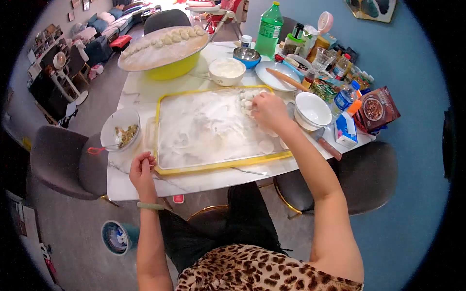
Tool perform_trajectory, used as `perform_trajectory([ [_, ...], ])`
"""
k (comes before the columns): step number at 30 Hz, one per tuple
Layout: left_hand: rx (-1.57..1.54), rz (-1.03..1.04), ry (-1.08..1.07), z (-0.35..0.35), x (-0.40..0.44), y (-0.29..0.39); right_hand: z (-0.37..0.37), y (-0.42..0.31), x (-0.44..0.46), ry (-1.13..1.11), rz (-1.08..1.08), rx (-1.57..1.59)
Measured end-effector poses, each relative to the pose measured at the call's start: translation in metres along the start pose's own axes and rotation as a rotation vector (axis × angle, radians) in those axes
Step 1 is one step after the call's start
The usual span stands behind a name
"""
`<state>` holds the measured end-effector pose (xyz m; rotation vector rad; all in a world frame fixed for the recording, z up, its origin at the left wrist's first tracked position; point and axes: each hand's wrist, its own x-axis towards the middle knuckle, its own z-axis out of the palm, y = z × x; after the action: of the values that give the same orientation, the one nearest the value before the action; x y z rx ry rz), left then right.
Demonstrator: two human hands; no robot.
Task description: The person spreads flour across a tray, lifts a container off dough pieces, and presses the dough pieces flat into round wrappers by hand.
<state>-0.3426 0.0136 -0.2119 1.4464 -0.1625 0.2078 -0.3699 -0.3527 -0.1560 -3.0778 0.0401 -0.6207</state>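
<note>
The right hand (270,112) is resting on dough pieces (248,95) at the far right of the floured board (204,123); I'm unable to tell its grip. The left hand (143,172) is hanging half-curled, seemingly empty, beside it. If underdusted, crowded pieces are risking sticking together.

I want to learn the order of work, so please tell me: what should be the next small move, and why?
Probably the right hand should draw one dough piece onto the floured middle of the board: the hand is at the cluster, and that middle has open space.
</note>
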Motion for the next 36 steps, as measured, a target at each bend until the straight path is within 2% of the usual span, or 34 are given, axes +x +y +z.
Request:
perform_trajectory([
  [4,0.027,-0.010,0.014,0.001,0.001,0.001,-0.002,-0.006,-0.007,-0.029,0.047,0.098],
  [6,-0.017,-0.027,0.030,0.001,0.001,0.000,0.000,-0.004,-0.006,0.038,0.119,0.172],
  [8,-0.023,0.008,0.007,0.000,0.003,-0.005,-0.004,-0.019,-0.001,0.065,0.084,0.248],
  [11,-0.052,0.010,0.000,-0.001,0.002,-0.007,0.007,-0.054,0.009,0.011,-0.069,0.588],
  [16,-0.033,0.022,-0.020,-0.003,0.001,-0.007,0.027,-0.086,0.012,-0.128,-0.153,0.415],
  [18,-0.040,0.024,-0.023,-0.003,0.002,-0.009,0.025,-0.082,0.015,0.021,-0.136,0.445],
  [22,0.003,0.025,-0.023,-0.002,0.002,-0.004,0.027,-0.083,0.033,0.071,-0.150,0.382],
  [24,0.008,0.025,-0.026,-0.002,0.002,-0.006,0.056,-0.094,0.031,0.007,-0.345,0.194],
  [25,0.014,0.021,-0.023,-0.002,0.002,-0.005,0.052,-0.103,0.029,-0.183,-0.337,0.178],
  [29,-0.042,0.005,-0.008,-0.002,-0.001,-0.005,0.063,-0.111,0.022,-0.189,-0.359,0.173],
  [31,0.015,0.058,-0.012,0.000,0.002,-0.003,0.053,-0.114,0.025,-0.269,-0.348,0.118],
  [32,0.000,0.087,-0.016,0.001,0.005,-0.003,0.051,-0.112,0.028,-0.241,-0.348,0.100],
  [34,-0.019,0.015,-0.003,0.000,0.002,-0.005,0.053,-0.112,0.030,-0.316,-0.369,0.144],
  [36,-0.061,0.015,-0.012,-0.002,0.003,-0.006,0.049,-0.106,0.045,-0.348,-0.285,0.235],
])
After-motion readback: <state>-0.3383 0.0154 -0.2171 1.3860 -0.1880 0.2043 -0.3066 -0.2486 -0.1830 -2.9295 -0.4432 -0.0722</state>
